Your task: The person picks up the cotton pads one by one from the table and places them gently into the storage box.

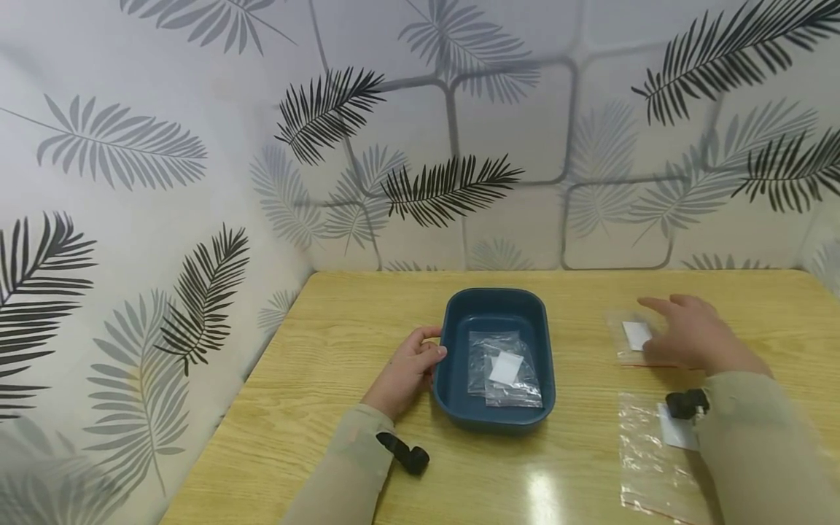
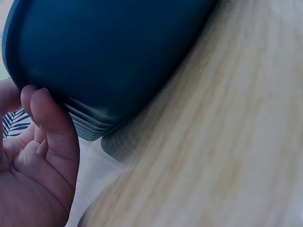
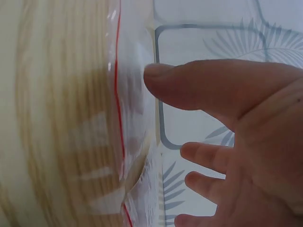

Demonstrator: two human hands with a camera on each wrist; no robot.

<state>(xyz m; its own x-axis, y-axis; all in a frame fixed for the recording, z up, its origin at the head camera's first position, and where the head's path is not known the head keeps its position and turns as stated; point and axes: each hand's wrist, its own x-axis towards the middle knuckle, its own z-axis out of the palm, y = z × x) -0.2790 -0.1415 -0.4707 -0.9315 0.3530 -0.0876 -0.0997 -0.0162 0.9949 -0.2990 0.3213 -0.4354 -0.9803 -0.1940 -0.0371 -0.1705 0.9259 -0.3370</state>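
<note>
A dark blue rectangular plastic box [image 1: 550,364] stands on the table, with clear zip bags [image 1: 515,379] and a white slip inside. My left hand [image 1: 410,368] grips the box's left side, its thumb at the rim; in the left wrist view the left hand [image 2: 45,156] pinches the ribbed edge. My right hand [image 1: 698,339] is spread just above a small clear zip bag [image 1: 620,339] with a white slip and a red seal line. Nothing is between its fingers. In the right wrist view the thumb [image 3: 189,85] points toward a red-sealed bag [image 3: 130,94].
A larger clear zip bag [image 1: 646,467] holding a white slip [image 1: 676,430] lies nearer me, partly under the right forearm. Wallpaper with a leaf pattern [image 1: 453,189] covers the walls behind and left of the wooden table [image 1: 341,321]. Each wrist wears a black strap.
</note>
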